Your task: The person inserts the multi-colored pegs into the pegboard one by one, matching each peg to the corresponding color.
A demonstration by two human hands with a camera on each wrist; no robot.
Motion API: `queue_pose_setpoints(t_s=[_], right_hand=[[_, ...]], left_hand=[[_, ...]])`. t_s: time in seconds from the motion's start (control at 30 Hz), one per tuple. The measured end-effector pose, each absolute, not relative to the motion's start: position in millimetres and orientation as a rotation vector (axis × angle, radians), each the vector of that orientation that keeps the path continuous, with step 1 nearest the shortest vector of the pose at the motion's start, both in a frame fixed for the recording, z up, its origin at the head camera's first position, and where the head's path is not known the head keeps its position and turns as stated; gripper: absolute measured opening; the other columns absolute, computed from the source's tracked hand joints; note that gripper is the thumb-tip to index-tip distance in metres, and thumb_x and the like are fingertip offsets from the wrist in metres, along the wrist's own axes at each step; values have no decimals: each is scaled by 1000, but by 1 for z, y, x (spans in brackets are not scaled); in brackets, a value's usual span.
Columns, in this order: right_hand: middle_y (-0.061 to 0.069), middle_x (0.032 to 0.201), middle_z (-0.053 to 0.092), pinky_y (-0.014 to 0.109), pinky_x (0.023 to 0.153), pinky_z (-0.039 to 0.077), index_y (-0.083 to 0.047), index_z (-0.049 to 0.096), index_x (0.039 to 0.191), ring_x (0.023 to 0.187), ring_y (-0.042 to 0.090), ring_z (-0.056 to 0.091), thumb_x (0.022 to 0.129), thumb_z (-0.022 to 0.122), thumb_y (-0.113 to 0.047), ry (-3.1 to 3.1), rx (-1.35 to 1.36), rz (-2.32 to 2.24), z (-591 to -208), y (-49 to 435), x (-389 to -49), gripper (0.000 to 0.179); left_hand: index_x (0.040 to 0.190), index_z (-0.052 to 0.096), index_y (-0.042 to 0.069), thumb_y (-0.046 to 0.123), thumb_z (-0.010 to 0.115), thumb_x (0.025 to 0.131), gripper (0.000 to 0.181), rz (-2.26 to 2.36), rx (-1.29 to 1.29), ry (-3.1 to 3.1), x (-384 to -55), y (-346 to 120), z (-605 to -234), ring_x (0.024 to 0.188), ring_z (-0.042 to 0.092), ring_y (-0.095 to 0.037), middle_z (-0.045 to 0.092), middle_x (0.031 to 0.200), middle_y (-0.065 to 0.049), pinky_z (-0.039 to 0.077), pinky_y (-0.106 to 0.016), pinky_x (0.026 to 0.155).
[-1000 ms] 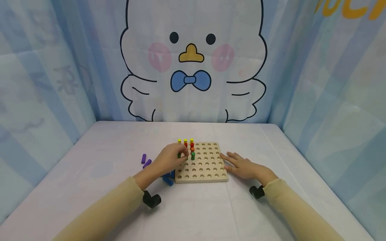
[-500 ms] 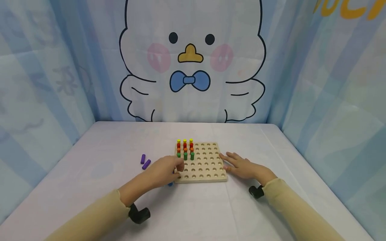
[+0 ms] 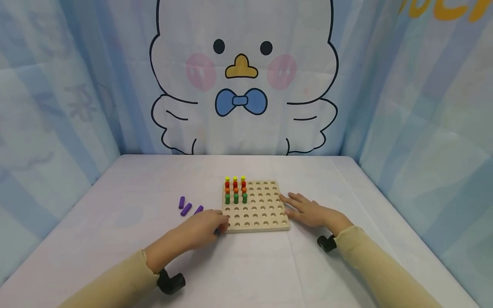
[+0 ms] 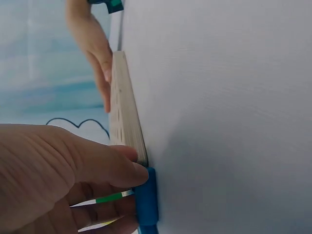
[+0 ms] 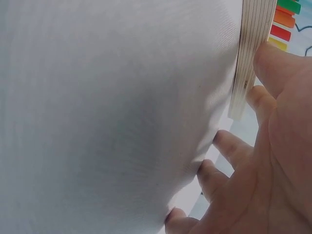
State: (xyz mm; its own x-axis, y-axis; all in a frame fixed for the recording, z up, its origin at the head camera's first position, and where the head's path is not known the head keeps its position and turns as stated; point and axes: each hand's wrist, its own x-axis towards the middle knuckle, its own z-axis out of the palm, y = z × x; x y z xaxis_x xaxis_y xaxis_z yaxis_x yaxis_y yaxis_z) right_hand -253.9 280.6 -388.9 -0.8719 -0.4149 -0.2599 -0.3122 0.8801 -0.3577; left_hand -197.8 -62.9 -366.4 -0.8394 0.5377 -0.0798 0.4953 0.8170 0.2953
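Note:
A wooden pegboard [image 3: 257, 204] lies on the table, its left rear part filled with upright pegs: a row each of yellow [image 3: 235, 179], red, orange and green pegs [image 3: 236, 199]. At the board's front left corner, my left hand [image 3: 202, 226] pinches a blue peg [image 4: 146, 200] between thumb and fingers, close over the table in the left wrist view. Another blue piece shows just below that peg. My right hand [image 3: 308, 211] rests with spread fingers along the board's right edge, the thumb and a finger at the wood in the right wrist view.
Purple pegs [image 3: 186, 209] lie loose on the white table [image 3: 246, 269], left of the board and just behind the left hand. A curtain with a cartoon bird [image 3: 241, 68] hangs behind the table, and more curtains stand at both sides. Each wrist carries a black camera mount [image 3: 171, 282].
My left hand has left the green pegs and moved down and left to the board's front corner, taking hold of a blue peg. The right hand stays in place.

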Motion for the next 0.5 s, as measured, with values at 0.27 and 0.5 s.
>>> queue_pose_setpoints(t_s=[0.27,0.5], right_hand=[[20,172,14,75,119,9,-22,21,166,158,47,6,109,39,-51,2718,-538,-430,-388,279,-254,66],[20,172,14,75,119,9,-23,21,166,158,47,6,110,39,-51,2719,-532,-418,-390,280,-255,65]], left_hand=[[83,66,20,-12,70,85,33,452,751,2813,-194,-68,-371,81,53,-12,59,87,7,52,-31,75],[85,66,20,-15,69,84,35,461,773,2783,-192,-69,-370,83,53,-12,59,89,7,54,-32,78]])
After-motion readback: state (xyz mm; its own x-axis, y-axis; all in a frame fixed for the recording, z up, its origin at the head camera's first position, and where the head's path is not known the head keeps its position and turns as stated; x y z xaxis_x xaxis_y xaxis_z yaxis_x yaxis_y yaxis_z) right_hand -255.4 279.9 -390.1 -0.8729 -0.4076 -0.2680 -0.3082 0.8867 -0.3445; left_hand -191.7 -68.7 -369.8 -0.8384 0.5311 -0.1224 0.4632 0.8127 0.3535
